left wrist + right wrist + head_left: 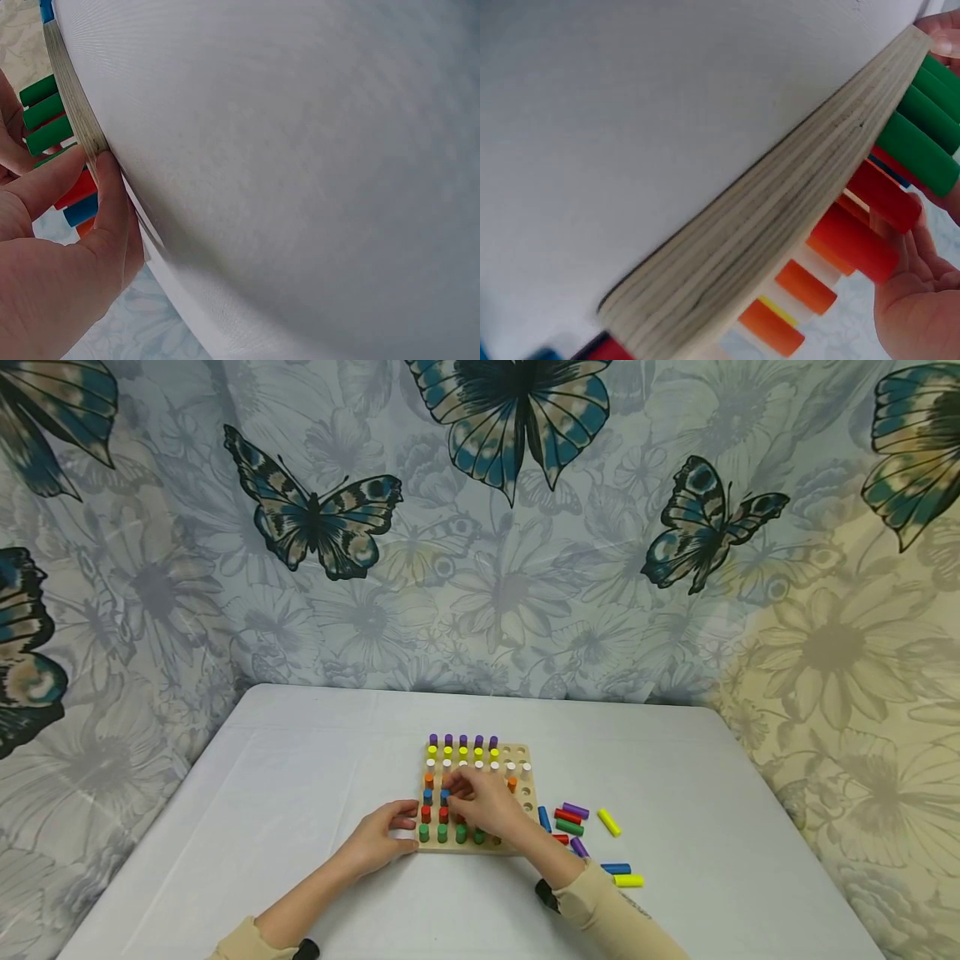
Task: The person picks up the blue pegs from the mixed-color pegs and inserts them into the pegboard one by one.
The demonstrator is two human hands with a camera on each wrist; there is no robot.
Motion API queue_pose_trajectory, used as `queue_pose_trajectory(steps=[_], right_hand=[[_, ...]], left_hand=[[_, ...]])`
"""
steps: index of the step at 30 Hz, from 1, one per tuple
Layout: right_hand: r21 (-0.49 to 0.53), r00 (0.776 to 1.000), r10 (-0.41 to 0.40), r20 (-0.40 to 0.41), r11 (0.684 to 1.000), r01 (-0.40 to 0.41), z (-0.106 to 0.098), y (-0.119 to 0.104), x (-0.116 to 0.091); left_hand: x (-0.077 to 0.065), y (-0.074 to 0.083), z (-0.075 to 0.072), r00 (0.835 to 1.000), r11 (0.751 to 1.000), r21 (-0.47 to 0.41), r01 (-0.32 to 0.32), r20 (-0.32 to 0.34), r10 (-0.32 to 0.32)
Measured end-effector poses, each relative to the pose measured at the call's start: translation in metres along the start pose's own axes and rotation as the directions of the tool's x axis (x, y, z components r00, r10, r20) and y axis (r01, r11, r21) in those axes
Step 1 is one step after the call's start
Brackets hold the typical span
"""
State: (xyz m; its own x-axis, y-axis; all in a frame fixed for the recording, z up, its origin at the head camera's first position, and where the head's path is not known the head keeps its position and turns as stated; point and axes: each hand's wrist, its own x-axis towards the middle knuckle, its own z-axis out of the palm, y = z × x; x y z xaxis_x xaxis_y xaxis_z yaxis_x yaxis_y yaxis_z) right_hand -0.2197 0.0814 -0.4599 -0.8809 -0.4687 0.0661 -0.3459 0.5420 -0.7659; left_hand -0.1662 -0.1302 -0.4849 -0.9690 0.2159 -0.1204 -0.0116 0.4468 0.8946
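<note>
A wooden pegboard [465, 850] lies on the table with rows of coloured pegs standing in it. My left hand [378, 835] holds the board's near left side; in the left wrist view its thumb and fingers meet the board edge [71, 90] beside the green pegs [49, 136]. Over the board, my right hand [487, 802] pinches a blue peg [445, 796] in the second column of the blue row. It covers much of the orange, blue and red rows. In the right wrist view red pegs [855, 244] stand in front of this hand [922, 307].
Loose pegs lie right of the board, among them a yellow peg [609, 822], a green peg [569, 827] and a purple peg [576, 810]. Some are close to my right forearm. A white cloth covers the table [315, 752]. Behind it hangs a butterfly-print fabric [510, 602].
</note>
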Motion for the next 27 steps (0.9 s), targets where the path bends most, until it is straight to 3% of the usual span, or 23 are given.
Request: queue_pose_trajectory(steps=[15,23,27], right_hand=[[-0.013,0.988,0.02,-0.151,1.0,-0.022,-0.041,0.02,-0.036],[0.023,0.971,0.094,-0.221,0.996,-0.091,-0.054,0.033,-0.053],[0.103,0.964,0.156,-0.215,0.985,-0.136,-0.059,0.039,-0.06]], left_hand=[[0.003,0.005,0.005,1.0,1.0,0.023,0.003,-0.008,-0.002],[0.002,0.003,0.004,1.0,0.999,0.04,0.012,-0.007,-0.012],[0.0,0.003,0.004,0.999,0.999,0.039,0.03,-0.022,-0.029]])
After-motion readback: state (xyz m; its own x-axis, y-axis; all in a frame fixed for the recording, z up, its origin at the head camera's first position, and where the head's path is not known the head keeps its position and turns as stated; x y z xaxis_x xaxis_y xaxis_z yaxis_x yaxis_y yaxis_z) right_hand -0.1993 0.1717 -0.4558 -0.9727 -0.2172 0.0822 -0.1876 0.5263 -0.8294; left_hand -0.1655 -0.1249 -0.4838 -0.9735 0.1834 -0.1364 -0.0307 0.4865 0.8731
